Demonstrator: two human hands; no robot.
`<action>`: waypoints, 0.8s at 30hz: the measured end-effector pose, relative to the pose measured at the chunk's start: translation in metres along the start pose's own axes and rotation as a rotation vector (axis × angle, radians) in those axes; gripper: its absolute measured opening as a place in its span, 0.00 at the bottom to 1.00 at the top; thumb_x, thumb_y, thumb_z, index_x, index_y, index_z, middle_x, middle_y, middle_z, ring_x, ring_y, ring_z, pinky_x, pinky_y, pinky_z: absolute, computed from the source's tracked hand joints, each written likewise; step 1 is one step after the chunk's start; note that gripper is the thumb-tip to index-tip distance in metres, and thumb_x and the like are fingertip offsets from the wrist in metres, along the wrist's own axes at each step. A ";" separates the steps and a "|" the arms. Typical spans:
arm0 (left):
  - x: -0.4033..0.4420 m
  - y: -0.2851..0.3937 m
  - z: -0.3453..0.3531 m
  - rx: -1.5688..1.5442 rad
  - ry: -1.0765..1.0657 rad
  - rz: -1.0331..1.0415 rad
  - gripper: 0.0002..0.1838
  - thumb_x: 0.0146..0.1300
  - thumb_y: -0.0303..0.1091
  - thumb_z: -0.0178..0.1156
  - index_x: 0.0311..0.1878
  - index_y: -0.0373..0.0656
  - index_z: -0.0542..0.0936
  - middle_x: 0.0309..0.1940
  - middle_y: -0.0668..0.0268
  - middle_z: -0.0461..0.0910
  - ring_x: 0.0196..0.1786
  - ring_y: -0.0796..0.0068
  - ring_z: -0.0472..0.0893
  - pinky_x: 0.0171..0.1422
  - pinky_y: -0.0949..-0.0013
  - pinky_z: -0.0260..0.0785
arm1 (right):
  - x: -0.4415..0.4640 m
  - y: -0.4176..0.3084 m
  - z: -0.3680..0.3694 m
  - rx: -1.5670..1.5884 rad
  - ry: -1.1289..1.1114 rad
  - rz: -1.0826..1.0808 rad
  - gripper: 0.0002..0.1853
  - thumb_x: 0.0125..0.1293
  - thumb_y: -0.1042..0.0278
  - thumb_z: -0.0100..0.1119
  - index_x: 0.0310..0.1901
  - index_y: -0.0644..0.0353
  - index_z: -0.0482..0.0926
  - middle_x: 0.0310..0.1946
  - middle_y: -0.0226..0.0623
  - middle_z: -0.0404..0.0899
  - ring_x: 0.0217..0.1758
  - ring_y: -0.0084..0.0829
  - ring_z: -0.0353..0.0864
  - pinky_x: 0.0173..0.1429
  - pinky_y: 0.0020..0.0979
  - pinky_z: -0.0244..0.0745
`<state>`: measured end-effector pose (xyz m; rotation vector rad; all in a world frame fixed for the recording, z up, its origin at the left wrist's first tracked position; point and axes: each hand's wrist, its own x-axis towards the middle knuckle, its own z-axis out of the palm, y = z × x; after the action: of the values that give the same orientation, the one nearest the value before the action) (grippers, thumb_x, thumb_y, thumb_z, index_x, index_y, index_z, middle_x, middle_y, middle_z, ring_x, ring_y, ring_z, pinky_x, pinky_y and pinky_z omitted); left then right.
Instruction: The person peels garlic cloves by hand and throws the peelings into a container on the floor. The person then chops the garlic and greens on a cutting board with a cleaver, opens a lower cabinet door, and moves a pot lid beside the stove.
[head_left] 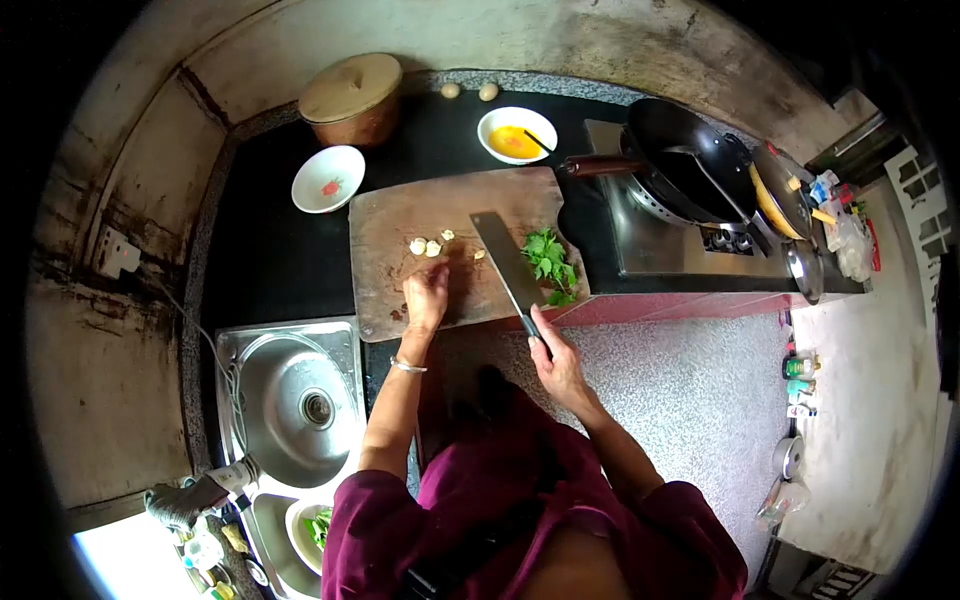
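1. Gripping the cleaver (505, 262): one right hand (560, 365), fingers closed around the handle at the near edge of the board. Blade points away from the person, over the board; whether it touches the wood, I cannot tell from here.
2. One left hand (426, 298), over the board, fingers curled and bent downward, just on the near side of the garlic. Whether they pinch anything, I cannot tell. Silver-coloured bangle (408, 366) at the wrist.
3. Garlic cloves (432, 248), pale, a small group on the board beyond the left hand; one small piece beside the blade.
4. Green leaves (548, 262), one heap, at the board's right side, beside the cleaver.
5. Cutting board (385, 215), wooden, worn and stained, on the dark counter (262, 260).
6. White bowl (545, 122), beyond the board, holding yellow beaten egg (513, 144) and a dark utensil.
7. Second bowl (328, 165), white with a red mark, near the board's far left corner; lidded pot (350, 90) behind it.
8. Dark wok (655, 150), on the stove (640, 245) to the right, a ladle inside.
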<state>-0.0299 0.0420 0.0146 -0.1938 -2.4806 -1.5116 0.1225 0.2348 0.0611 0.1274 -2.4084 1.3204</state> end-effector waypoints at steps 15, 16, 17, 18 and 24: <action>-0.026 -0.018 -0.039 -0.043 0.132 -0.157 0.07 0.56 0.25 0.58 0.39 0.36 0.80 0.30 0.58 0.82 0.31 0.73 0.81 0.39 0.72 0.72 | -0.017 0.034 0.014 -0.355 -0.326 0.067 0.28 0.65 0.68 0.49 0.66 0.49 0.56 0.39 0.58 0.73 0.33 0.56 0.76 0.38 0.46 0.75; -0.024 -0.013 -0.036 -0.065 0.127 -0.148 0.07 0.56 0.25 0.58 0.39 0.36 0.80 0.31 0.58 0.82 0.31 0.73 0.81 0.39 0.72 0.72 | -0.014 0.038 0.013 -0.220 -0.246 -0.005 0.27 0.65 0.69 0.49 0.66 0.51 0.57 0.38 0.55 0.74 0.32 0.53 0.76 0.38 0.45 0.75; -0.024 -0.014 -0.031 -0.068 0.129 -0.151 0.07 0.56 0.25 0.58 0.39 0.36 0.80 0.31 0.58 0.82 0.31 0.73 0.81 0.39 0.72 0.72 | -0.010 0.043 0.012 -0.110 -0.133 -0.100 0.27 0.65 0.68 0.49 0.66 0.50 0.58 0.32 0.49 0.73 0.24 0.46 0.74 0.29 0.41 0.71; -0.021 -0.018 -0.025 -0.077 0.121 -0.106 0.08 0.56 0.26 0.59 0.39 0.36 0.80 0.31 0.57 0.82 0.32 0.72 0.81 0.39 0.72 0.72 | -0.004 0.046 0.011 -0.010 -0.030 -0.205 0.26 0.65 0.68 0.50 0.65 0.48 0.59 0.27 0.43 0.72 0.17 0.39 0.71 0.21 0.38 0.68; -0.015 -0.006 0.001 -0.016 0.011 -0.021 0.11 0.55 0.28 0.61 0.42 0.36 0.80 0.32 0.60 0.82 0.33 0.75 0.81 0.40 0.71 0.73 | 0.017 0.012 -0.023 1.036 -0.250 0.757 0.25 0.69 0.65 0.45 0.67 0.50 0.57 0.23 0.30 0.67 0.14 0.15 0.59 0.16 0.18 0.55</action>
<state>-0.0170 0.0408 0.0052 -0.1627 -2.4707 -1.5370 0.1107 0.2620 0.0685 -0.4053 -1.6981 2.9281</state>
